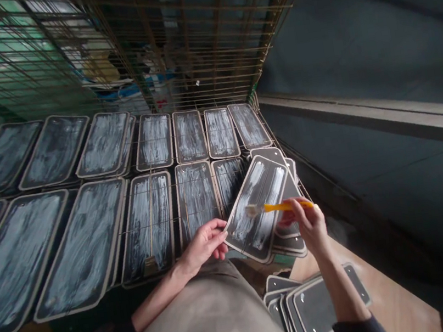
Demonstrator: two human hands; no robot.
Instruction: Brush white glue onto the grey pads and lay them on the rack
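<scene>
My left hand (207,241) pinches the lower left edge of a dark rectangular panel (238,222) with rounded corners and a pale rim. In my right hand (308,225) is a paintbrush (288,205) with a yellow handle, its bristles over the panel's face. Wet white streaks run lengthwise along both sides of that panel; the middle strip is darker. Beneath it lies a stack of similar panels (293,244), partly covered by the held one and by my right hand.
Rows of white-streaked panels (55,252) lie on a wire rack to the left and ahead. A wire mesh (202,35) rises behind them. Unstreaked grey panels (315,307) are piled on a wooden board (394,295) at lower right. A dark wall (363,56) stands on the right.
</scene>
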